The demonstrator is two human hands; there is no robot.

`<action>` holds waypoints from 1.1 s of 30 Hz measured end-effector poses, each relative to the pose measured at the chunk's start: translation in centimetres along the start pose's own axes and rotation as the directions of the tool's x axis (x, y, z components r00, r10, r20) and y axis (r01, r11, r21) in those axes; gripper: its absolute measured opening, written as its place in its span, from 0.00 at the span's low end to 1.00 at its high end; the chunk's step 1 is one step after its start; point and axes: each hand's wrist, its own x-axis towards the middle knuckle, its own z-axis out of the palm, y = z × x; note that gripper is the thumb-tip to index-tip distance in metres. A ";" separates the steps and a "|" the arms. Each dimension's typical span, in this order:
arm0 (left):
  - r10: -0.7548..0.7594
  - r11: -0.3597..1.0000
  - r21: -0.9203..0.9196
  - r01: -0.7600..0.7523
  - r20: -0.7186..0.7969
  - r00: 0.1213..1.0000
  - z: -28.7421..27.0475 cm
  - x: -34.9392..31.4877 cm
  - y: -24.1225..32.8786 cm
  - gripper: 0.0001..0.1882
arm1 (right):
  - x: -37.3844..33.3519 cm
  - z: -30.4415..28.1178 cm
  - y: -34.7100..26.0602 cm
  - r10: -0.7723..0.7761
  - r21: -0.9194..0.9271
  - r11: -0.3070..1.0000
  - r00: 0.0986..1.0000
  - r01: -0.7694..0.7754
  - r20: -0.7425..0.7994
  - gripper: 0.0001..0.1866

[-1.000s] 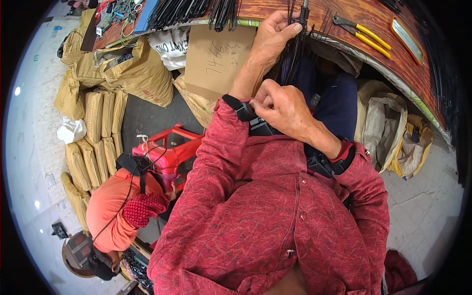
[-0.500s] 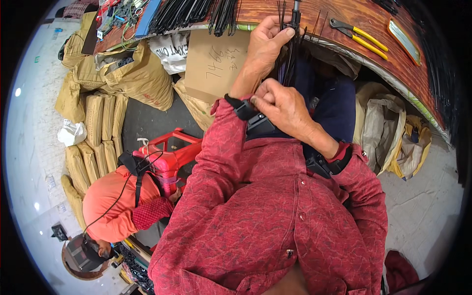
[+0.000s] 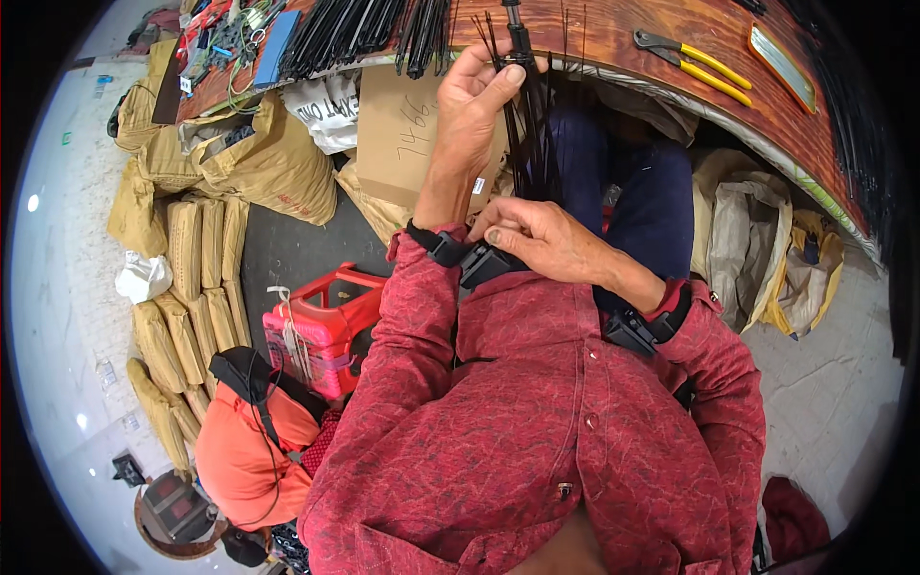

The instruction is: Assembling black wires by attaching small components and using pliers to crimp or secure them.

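My left hand (image 3: 471, 107) is closed around a black umbrella frame (image 3: 537, 144) in front of the table's near edge. The frame's shaft points up over the tabletop, and its thin ribs hang down towards my lap. Below them, my right hand (image 3: 556, 241) has its fingers curled together near the lower ends of the ribs, close to my left wrist. Whatever lies in those fingertips is too small or hidden to make out. Both wrists carry black straps with small devices.
On the wooden table (image 3: 613, 29) lie yellow-handled cutters (image 3: 695, 65), a yellow-edged tray (image 3: 782, 67) and bundles of black rods (image 3: 345, 34). Beneath stand a cardboard box (image 3: 393, 125) and sacks (image 3: 273, 158). A red plastic stool (image 3: 331, 297) and a person in orange (image 3: 254, 450) are at the left.
My left hand has shifted left and slightly nearer with the umbrella frame. My right hand has come lower, towards my waist. The person in orange has moved down and to the right.
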 end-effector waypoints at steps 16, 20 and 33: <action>0.036 0.998 -0.048 -0.034 0.053 0.998 0.8 -0.7 0.0 0.18 | 1.8 -0.8 -0.6 0.102 -0.003 0.995 0.994 -0.102 0.049 0.11; 0.016 0.999 -0.048 -0.014 0.040 0.999 0.2 -0.1 -0.3 0.19 | 2.3 -0.4 0.5 -0.111 -0.287 0.951 0.993 0.116 0.034 0.10; 0.014 0.997 -0.071 -0.008 0.082 0.997 0.4 0.8 -1.5 0.19 | 4.0 -1.2 1.6 0.242 -0.162 0.965 0.940 -0.206 0.242 0.11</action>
